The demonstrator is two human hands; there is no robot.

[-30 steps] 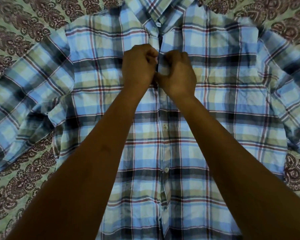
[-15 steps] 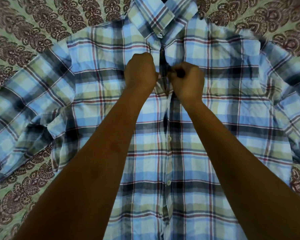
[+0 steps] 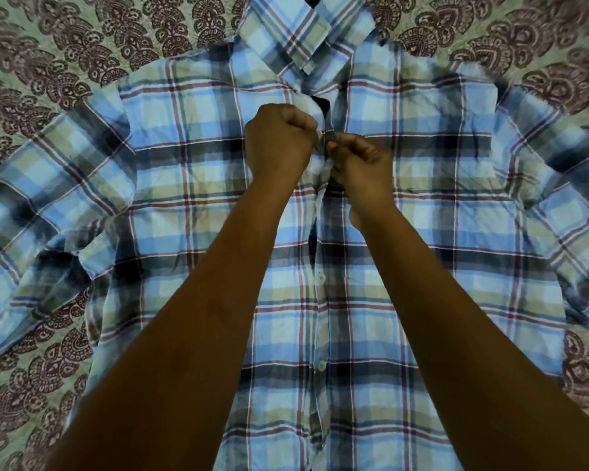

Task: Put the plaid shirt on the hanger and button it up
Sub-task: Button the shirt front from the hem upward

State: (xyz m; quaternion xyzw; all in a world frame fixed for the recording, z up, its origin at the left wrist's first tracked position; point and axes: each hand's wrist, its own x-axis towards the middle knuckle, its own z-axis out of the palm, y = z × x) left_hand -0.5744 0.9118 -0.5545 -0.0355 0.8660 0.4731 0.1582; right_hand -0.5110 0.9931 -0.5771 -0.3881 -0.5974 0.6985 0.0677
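The blue, green and maroon plaid shirt [image 3: 422, 205] lies flat, front up, with its collar [image 3: 286, 32] at the top and both sleeves spread out. Its lower front is buttoned; two white buttons [image 3: 321, 275] show on the placket. My left hand [image 3: 279, 144] grips the left front edge just below the collar. My right hand [image 3: 363, 164] pinches the right front edge beside it. A narrow dark gap stays open between the two edges above my hands. The hanger is hidden; only a dark spot shows inside the collar.
The shirt rests on a bedsheet [image 3: 65, 45] printed with green ground and maroon paisley shapes, which fills the whole view around it. My forearms cross the lower half of the shirt.
My view shifted so the shirt sits lower in frame and the collar shows fully. Both hands stay at the upper placket, and my right hand slid slightly lower than the left.
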